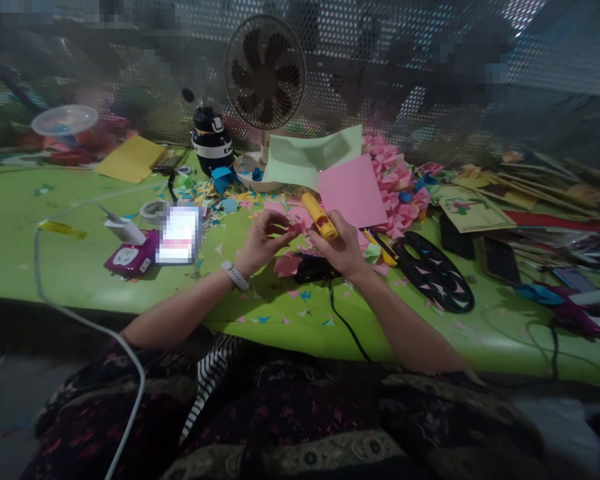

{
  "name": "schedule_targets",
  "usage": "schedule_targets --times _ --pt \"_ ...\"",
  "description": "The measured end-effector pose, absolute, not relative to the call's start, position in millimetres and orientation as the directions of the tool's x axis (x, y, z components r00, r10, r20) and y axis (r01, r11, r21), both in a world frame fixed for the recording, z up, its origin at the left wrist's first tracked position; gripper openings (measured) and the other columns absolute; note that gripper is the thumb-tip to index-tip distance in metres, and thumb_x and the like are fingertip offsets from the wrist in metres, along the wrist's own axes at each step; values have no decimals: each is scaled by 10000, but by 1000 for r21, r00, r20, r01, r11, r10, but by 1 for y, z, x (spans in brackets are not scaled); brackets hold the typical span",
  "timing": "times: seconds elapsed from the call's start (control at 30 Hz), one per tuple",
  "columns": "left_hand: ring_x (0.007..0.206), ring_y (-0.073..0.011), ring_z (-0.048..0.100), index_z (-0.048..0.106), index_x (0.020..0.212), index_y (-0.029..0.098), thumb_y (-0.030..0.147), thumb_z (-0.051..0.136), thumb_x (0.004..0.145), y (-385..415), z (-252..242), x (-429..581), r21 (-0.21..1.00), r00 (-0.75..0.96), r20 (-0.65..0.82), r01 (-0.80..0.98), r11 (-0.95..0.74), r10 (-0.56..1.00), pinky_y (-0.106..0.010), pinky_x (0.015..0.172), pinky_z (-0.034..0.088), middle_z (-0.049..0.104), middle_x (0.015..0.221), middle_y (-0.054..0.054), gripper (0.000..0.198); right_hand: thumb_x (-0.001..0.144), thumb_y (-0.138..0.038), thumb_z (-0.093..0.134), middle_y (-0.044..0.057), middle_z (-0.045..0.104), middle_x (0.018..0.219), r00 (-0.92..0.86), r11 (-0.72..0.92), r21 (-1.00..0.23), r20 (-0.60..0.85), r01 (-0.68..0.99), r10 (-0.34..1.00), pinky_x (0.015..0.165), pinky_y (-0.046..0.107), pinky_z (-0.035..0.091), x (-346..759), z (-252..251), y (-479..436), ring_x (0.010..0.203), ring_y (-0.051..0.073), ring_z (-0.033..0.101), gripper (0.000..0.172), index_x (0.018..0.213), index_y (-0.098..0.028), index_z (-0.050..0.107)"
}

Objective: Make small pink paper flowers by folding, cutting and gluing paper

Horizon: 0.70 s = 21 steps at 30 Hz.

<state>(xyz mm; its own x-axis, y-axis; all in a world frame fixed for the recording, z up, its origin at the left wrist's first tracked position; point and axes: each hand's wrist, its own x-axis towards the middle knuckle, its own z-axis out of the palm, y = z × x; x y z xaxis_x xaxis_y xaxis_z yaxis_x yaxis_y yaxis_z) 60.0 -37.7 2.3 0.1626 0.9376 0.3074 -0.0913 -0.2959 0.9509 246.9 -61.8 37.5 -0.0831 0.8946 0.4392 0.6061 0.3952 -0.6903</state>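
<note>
Right hand (344, 245): closed on the yellow tool (316, 212).
Yellow tool: tilted, projecting forward and left from the grip.
Left hand (261, 241): fingers curved, tips at the pink paper piece (300, 217); cannot tell whether pinched.
Black object (314, 269): below the hands, partly covered; form unclear.

A white wristband (235, 275) with small holes (whether it carries a watch face is hard to tell) circles the wrist of the left hand (261, 243); both forearms (405, 320) are bare. Dark clothing (280, 403) with reddish flowers and a tan, patterned border fills the bottom of the frame.
</note>
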Motion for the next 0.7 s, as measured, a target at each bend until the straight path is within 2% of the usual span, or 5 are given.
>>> schedule_targets --times 0.13,0.27,0.4,0.5,0.7 --pt "712 -110 593 584 898 198 422 803 763 -43 5 59 894 91 436 66 -443 895 -218 560 470 620 819 -18 341 764 -380 679 5 628 805 54 312 -779 404 544 913 687 342 482 247 38 -60 717 190 577 240 833 -241 496" --pt "730 -119 554 634 926 202 385 820 757 -46 6 56 794 182 531 234 -561 828 -241 583 466 597 885 -34 311 744 -343 699 11 623 802 117 287 -855 369 431 922 701 337 512 246 37 -57 729 178 580 218 812 -233 523" --pt "785 -145 575 590 978 205 382 811 770 -46 5 56 814 124 511 247 -525 851 -251 590 485 592 919 -44 351 737 -353 708 5 627 813 113 286 -888 346 361 931 703 334 518 245 33 -56 737 171 595 231 825 -227 534" --pt "900 -167 588 601 979 210 352 810 769 -45 2 57 787 124 542 272 -554 831 -255 640 534 585 1018 -63 328 745 -365 697 -2 629 810 82 299 -889 347 346 934 705 328 510 244 32 -58 736 165 595 237 829 -224 526" --pt "1139 -213 577 595 1072 236 294 764 807 -44 -4 57 747 150 608 224 -626 780 -282 730 613 524 1275 -93 319 766 -379 671 -5 626 793 10 335 -817 384 470 923 691 328 483 242 34 -64 728 179 582 232 822 -240 494"
